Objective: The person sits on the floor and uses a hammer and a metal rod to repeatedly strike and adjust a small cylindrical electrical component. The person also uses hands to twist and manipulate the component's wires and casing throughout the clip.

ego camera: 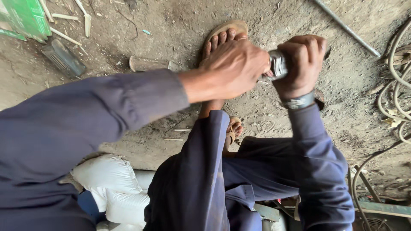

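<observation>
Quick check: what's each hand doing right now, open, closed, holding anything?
Left hand: closed, gripping one end of the grey metal part.
Right hand: closed in a fist around the same metal part.

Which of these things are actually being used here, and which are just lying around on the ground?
In use:
left hand
right hand
shiny metal part gripped between them

Lying about:
green box
wood scraps
grey ribbed block
coiled hose
metal rod
white sack

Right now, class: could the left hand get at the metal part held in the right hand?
Probably yes. The left hand is already against the metal part gripped in the right hand, with nothing between them; its end shows uncovered.
</observation>
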Demonstrator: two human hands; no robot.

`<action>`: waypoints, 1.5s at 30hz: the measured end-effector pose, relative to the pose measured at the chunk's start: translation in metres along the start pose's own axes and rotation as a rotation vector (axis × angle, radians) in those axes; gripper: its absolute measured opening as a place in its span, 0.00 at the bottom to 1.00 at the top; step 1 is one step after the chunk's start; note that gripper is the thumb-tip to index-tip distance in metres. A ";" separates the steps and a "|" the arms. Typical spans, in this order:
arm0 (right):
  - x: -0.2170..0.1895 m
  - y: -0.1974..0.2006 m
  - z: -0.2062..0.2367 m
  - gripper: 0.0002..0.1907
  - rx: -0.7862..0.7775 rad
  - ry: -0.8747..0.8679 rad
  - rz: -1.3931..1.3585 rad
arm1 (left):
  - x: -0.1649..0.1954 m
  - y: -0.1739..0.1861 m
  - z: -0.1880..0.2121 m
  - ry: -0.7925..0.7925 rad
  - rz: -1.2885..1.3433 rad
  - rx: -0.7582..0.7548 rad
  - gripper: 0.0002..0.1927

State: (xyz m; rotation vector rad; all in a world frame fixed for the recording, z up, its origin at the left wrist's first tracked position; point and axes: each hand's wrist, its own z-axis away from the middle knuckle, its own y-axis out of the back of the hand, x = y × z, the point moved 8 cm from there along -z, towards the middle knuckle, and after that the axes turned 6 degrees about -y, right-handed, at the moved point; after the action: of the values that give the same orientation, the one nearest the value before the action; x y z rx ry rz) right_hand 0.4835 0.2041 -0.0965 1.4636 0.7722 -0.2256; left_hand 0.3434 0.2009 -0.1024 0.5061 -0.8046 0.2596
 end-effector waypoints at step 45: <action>-0.024 -0.028 0.020 0.25 -0.466 -0.009 -0.161 | 0.024 0.025 0.012 -0.655 -0.197 0.328 0.08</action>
State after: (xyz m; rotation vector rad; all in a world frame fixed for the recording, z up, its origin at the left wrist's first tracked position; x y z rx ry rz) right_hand 0.4564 0.1742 -0.1064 0.9618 0.8694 -0.1598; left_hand 0.3420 0.2169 -0.0689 1.0006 -1.3468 0.0347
